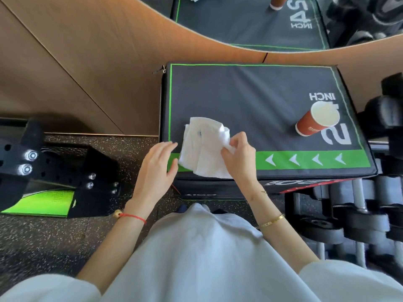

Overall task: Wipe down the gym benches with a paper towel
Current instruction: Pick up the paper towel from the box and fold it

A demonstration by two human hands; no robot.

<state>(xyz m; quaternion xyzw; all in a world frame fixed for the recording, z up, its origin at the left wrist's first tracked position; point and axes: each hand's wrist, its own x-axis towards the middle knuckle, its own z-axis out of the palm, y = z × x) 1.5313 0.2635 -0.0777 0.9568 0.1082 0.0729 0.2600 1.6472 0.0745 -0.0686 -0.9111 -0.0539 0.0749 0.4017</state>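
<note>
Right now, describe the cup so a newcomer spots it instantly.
Find the black, green-trimmed padded box against the wooden wall. On its top near the right edge, over the white number print, stands a red paper cup: the only red, upright thing there, apart from the paper towel.

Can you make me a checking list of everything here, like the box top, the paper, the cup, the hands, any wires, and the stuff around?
Surface: padded black box top with green edging, no spill visible.
Job's things: white paper towel, crumpled, lying on the box's near left part.
Clutter: red paper cup, standing upright on the right part.
Grips: right hand pinches the towel; left hand open beside it.
Cables: nothing seen.
Surroundings: dumbbells on the right, black machine base on the left, mirror behind.
</note>
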